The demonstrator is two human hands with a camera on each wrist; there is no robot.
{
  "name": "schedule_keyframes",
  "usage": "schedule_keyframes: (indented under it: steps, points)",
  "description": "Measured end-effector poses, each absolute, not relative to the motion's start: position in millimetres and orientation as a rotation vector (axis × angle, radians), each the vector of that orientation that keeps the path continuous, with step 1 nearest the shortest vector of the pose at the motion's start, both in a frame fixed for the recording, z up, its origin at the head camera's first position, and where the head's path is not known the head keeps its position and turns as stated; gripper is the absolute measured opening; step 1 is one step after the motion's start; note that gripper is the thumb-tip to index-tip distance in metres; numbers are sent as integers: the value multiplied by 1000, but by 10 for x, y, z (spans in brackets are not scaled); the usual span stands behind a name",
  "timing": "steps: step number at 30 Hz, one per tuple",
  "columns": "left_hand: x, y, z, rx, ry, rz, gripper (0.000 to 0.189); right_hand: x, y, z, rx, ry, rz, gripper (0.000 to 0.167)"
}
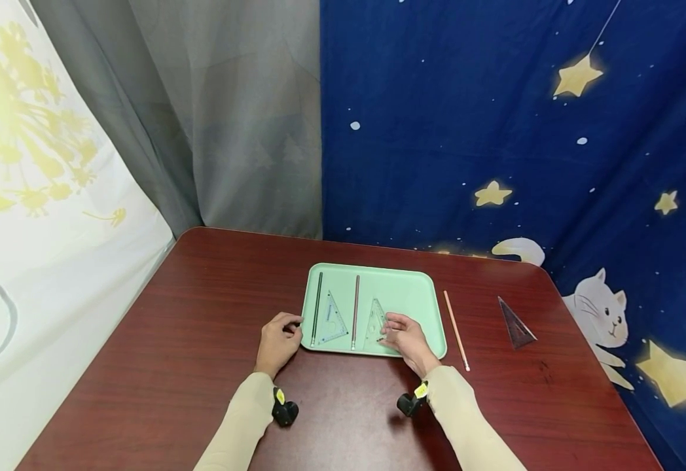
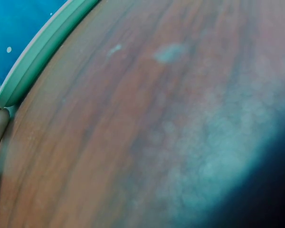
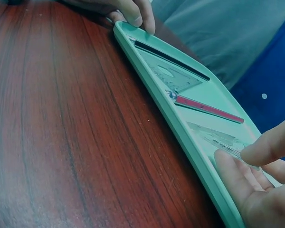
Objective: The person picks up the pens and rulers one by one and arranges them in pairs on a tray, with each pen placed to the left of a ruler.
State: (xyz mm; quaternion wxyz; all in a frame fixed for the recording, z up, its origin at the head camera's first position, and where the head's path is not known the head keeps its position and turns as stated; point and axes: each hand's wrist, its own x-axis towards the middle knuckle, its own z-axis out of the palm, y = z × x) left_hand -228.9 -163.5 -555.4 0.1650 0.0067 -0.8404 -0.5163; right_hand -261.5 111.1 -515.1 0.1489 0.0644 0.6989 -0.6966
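Observation:
A mint-green tray (image 1: pixel 404 282) lies on the table, and my left hand (image 1: pixel 278 343) holds its left rim near the front corner. In the right wrist view, the fingers of that hand bend over the rim. My right hand (image 1: pixel 409 343) pinches the edge of a clear set square (image 3: pixel 217 137) between thumb and fingers, low over the tray's right half. Further left in the tray are a dark red pencil (image 1: pixel 355 313), another clear set square (image 1: pixel 332 322) and a black pencil (image 1: pixel 317 309), set side by side.
Right of the tray lies a light orange pencil (image 1: pixel 456 330) with its eraser end toward me. Beyond it is a dark, see-through set square (image 1: pixel 516 325). The brown table (image 1: pixel 201 314) meets grey and blue curtains (image 1: pixel 402 163) at its back edge.

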Motion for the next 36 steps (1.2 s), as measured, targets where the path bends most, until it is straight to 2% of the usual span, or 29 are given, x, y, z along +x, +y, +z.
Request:
schedule_keyframes:
  steps: [9, 18, 28, 36]
  points:
    - [-2283, -1635, -5547, 18, -2394, -1467, 19, -2635, 1070, -5156, 112, 2291, -1821, 52]
    - [-2280, -1626, -5543, 24, -2385, -1479, 19, -2634, 1051, -5157, 114, 2370, -1709, 63]
    - [-2283, -1635, -5556, 28, -2396, -1469, 19, -2643, 1051, -5158, 92, 2450, -1625, 63]
    - [-2287, -1635, -5563, 17, -2389, -1465, 19, -2624, 1085, -5126, 105, 2479, -1551, 54]
